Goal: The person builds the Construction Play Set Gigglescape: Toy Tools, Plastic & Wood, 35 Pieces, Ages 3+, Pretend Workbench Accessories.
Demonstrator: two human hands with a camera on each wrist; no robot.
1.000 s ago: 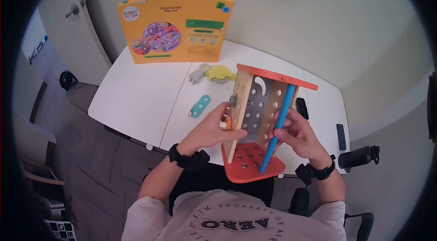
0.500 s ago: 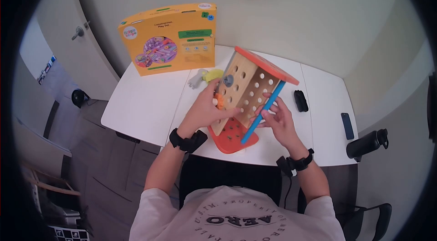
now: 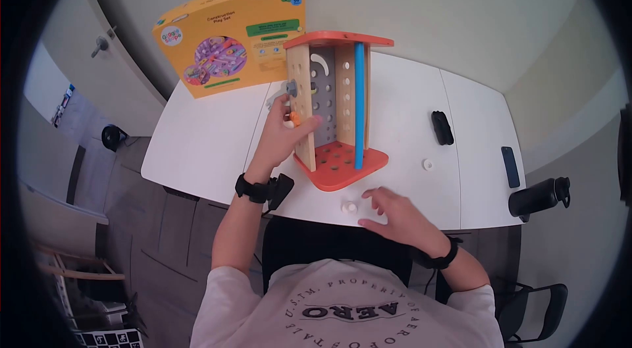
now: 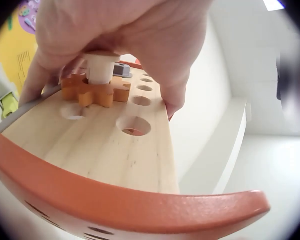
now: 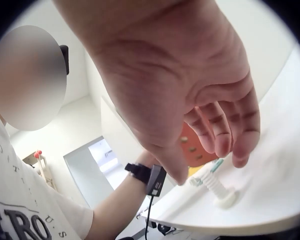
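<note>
The left hand [image 3: 280, 137] grips the wooden side panel of a toy frame [image 3: 339, 167] with red ends, a grey holed back and a blue bar [image 3: 359, 104]. Beside its fingers, an orange gear [image 4: 95, 92] with a cream peg [image 4: 101, 67] through it sits on that panel, near a grey bolt head [image 3: 291, 88]. The right hand [image 3: 401, 220] is off the frame, fingers slightly bent and holding nothing, just right of a white threaded bolt [image 3: 349, 208]. In the right wrist view that bolt [image 5: 215, 185] stands on its head below the fingertips.
A yellow box [image 3: 263, 72] stands at the back left. A white ring [image 3: 428, 164] and a black case [image 3: 442, 127] lie on the white table [image 3: 408, 104], right of the frame. A phone [image 3: 510, 167] and a black bottle [image 3: 540, 197] are at the right edge.
The right hand has let go of the blue bar and moved down to the table's front edge. The frame has turned from tilted to nearly upright, with the left hand still gripping it.
</note>
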